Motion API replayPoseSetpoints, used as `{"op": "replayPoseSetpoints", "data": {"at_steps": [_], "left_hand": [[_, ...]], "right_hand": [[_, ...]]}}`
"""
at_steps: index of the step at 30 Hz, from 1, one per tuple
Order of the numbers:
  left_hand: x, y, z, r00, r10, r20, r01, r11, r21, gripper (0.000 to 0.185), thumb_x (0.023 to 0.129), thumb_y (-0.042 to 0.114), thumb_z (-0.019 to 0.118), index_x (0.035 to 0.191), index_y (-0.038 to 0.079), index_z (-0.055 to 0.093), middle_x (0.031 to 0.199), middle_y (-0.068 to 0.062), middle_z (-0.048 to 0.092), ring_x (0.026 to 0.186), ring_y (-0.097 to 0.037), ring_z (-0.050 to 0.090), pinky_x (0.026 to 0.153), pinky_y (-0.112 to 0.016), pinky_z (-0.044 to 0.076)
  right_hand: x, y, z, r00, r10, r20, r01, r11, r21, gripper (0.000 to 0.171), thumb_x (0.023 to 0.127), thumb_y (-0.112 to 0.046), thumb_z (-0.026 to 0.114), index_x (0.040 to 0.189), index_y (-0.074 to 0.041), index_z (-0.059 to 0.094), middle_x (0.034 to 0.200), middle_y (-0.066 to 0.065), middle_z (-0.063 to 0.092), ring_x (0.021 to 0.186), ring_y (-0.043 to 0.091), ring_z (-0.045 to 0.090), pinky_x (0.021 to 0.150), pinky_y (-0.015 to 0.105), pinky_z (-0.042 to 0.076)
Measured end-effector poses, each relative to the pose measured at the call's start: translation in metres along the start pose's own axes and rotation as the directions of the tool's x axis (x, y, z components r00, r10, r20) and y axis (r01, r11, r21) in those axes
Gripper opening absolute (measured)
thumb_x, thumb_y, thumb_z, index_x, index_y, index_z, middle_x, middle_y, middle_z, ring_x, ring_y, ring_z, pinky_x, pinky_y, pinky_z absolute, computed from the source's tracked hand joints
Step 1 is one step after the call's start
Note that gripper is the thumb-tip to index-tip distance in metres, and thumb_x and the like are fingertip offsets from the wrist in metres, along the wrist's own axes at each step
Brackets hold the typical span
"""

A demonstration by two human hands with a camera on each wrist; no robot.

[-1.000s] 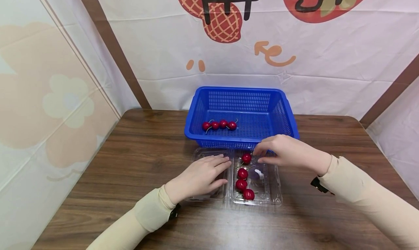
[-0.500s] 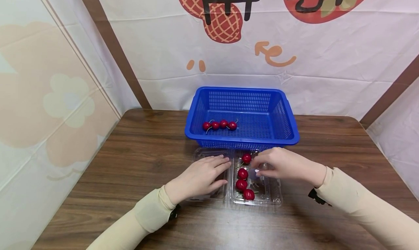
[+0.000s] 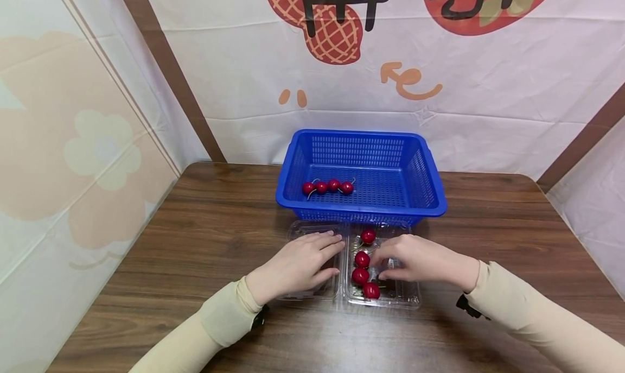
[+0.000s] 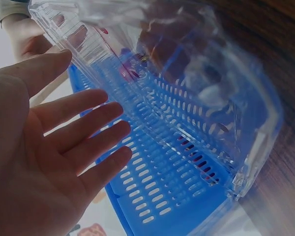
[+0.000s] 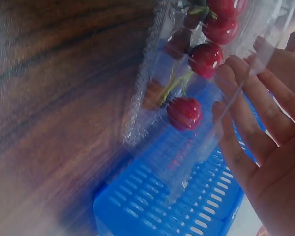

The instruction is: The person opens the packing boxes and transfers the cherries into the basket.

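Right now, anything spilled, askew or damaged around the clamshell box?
Nothing stands out. The clear clamshell box lies open and flat on the table, four cherries in a row in its right half. Four more sit in the blue basket. The left hand rests on the left half, the right hand over the right half.

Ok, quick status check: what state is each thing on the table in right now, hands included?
Clear plastic box: open, lid half laid flat beside tray half.
Cherries in box: four, in a line down the tray half.
Blue basket: upright behind the box, holding cherries.
Cherries in basket: four, in a row.
Left hand: flat, fingers straight, resting on the lid half.
Right hand: over the tray half, fingers beside the cherries; grip unclear.
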State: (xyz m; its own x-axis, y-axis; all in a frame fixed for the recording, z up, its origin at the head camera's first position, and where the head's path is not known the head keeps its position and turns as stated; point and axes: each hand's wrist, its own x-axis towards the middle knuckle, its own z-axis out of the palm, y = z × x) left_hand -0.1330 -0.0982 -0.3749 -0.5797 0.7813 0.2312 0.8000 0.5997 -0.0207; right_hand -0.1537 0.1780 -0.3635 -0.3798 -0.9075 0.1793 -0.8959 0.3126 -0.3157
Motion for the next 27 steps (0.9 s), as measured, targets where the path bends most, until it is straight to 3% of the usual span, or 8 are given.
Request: {"op": "replayPoseSetpoints", "data": {"at_steps": [14,22,27], "left_hand": [[0.0,0.0,0.001,1.0,-0.001,-0.001,0.001,1.0,-0.003,0.049,0.091,0.039,0.059,0.129,0.007,0.058,0.132,-0.008,0.059,0.126,-0.024,0.053,0.107,-0.035,0.041],[-0.001,0.0,0.002,1.0,0.003,-0.002,-0.003,1.0,-0.006,0.049,0.092,0.038,0.059,0.13,0.007,0.058,0.132,-0.009,0.059,0.126,-0.024,0.053,0.107,-0.035,0.041],[-0.001,0.0,0.001,1.0,0.001,0.006,-0.001,1.0,-0.007,0.049,0.092,0.039,0.058,0.13,0.007,0.057,0.132,-0.009,0.058,0.126,-0.024,0.053,0.107,-0.035,0.041]], "right_hand": [[-0.002,-0.002,0.014,0.998,-0.014,0.068,0.012,0.999,0.035,0.02,0.08,-0.024,0.075,0.099,-0.019,0.07,0.094,-0.009,0.069,0.085,0.003,0.065,0.077,0.016,0.052],[-0.002,-0.005,0.015,0.991,0.009,0.13,-0.012,1.0,0.021,0.031,0.08,-0.03,0.075,0.109,-0.023,0.068,0.103,-0.012,0.068,0.096,0.001,0.063,0.082,0.02,0.053],[-0.002,-0.006,0.017,0.99,0.002,0.14,-0.006,0.999,0.033,0.032,0.079,-0.029,0.075,0.109,-0.022,0.068,0.101,-0.011,0.069,0.094,0.002,0.063,0.082,0.019,0.052]]}}
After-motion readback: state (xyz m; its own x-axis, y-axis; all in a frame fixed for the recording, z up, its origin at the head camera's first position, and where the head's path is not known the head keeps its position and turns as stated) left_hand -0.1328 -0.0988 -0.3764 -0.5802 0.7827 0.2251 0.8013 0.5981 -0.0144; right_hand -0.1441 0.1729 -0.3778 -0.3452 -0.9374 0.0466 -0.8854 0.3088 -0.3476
